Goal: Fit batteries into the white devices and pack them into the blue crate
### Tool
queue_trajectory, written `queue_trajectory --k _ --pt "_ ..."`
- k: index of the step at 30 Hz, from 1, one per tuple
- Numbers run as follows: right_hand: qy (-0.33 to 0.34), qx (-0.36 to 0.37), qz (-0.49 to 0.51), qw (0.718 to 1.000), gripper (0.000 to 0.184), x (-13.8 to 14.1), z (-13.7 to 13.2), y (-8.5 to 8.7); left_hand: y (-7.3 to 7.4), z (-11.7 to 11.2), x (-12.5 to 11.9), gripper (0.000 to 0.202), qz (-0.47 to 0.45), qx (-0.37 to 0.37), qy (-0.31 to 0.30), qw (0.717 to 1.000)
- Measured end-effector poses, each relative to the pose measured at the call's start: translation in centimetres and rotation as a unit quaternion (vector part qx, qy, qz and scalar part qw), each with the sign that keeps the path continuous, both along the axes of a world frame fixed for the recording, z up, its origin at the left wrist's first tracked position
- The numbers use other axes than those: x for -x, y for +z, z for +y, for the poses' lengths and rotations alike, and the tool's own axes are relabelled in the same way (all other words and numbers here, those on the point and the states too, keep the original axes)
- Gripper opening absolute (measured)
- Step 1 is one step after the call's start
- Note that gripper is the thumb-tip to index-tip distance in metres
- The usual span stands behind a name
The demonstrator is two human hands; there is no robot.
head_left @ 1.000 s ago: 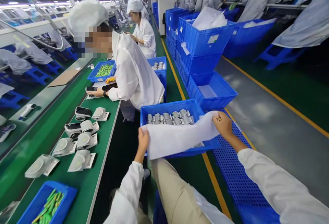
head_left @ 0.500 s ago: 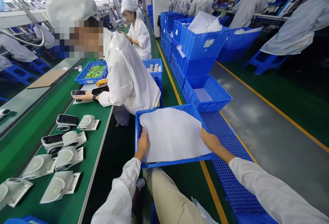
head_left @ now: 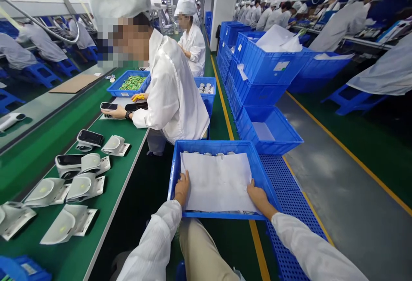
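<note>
Inside blue bin (head_left: pixel 262 173), grey pcs (head_left: pixel 220 154) peek past wht sheet (head_left: pixel 219 182), L fingers (head_left: pixel 187 178) & R fingers (head_left: pixel 252 184) pinching its sides.

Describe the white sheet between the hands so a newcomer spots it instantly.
Right of the green table, find the nearest blue bin. Inside, the white sheet lies over pale items. Unlike the loose sheets in farther bins, it has the left hand and right hand at its side edges.
</note>
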State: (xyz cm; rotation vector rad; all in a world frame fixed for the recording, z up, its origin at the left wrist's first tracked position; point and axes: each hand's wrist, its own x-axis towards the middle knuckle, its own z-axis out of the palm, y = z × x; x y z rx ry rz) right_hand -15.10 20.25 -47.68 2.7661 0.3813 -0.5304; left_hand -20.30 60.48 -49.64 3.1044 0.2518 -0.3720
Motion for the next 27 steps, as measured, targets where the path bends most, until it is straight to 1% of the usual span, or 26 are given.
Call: queue_trajectory --k 4,6,8,9,11,13,15,17,20,22,24,27 --pt "-0.016 0.010 0.013 1.000 0.049 0.0 0.2 -0.3 -1.0 -0.4 -0.4 0.070 -0.005 0.001 -0.002 1.000" --pt "-0.028 0.018 0.020 0.999 0.048 0.1 0.3 -0.2 -1.2 -1.1 -0.3 0.073 -0.010 -0.002 0.003 1.000" --pt "-0.040 0.027 0.021 0.999 0.045 0.2 0.4 0.2 -1.2 -2.2 0.0 0.078 -0.027 -0.013 -0.009 1.000" --pt "-0.045 0.031 0.018 0.998 0.045 0.1 0.5 0.5 -1.1 -2.8 0.2 0.080 -0.037 -0.018 -0.028 0.999" --pt "-0.051 0.035 0.002 0.998 0.047 0.0 0.9 1.6 -0.7 -3.9 0.5 0.085 -0.032 -0.017 -0.090 0.995" --pt "-0.048 0.023 -0.015 0.998 0.048 0.0 1.6 3.0 -0.4 -4.5 0.7 0.098 0.024 0.003 -0.142 0.990" --pt "-0.045 -0.006 -0.009 0.999 0.046 0.5 2.6 4.2 -0.2 -4.4 0.7 0.120 0.097 0.023 -0.157 0.982" --pt "-0.049 -0.039 0.035 0.997 0.043 1.5 3.5 4.9 -0.3 -3.7 0.7 0.136 0.147 0.029 -0.141 0.979" --pt "-0.052 -0.068 0.109 0.990 0.042 3.4 4.3 5.2 -0.4 -2.4 0.5 0.147 0.170 0.028 -0.112 0.979" --pt "-0.051 -0.072 0.134 0.987 0.048 4.2 4.3 5.1 -0.5 -1.9 0.1 0.150 0.170 0.033 -0.101 0.980" --pt "-0.059 -0.073 0.143 0.985 0.054 4.3 3.9 5.3 -0.5 -1.6 -0.5 0.148 0.164 0.043 -0.088 0.982" --pt "-0.072 -0.077 0.133 0.986 0.050 3.7 3.3 6.6 -0.3 -1.2 -1.5 0.147 0.145 0.059 -0.060 0.986"
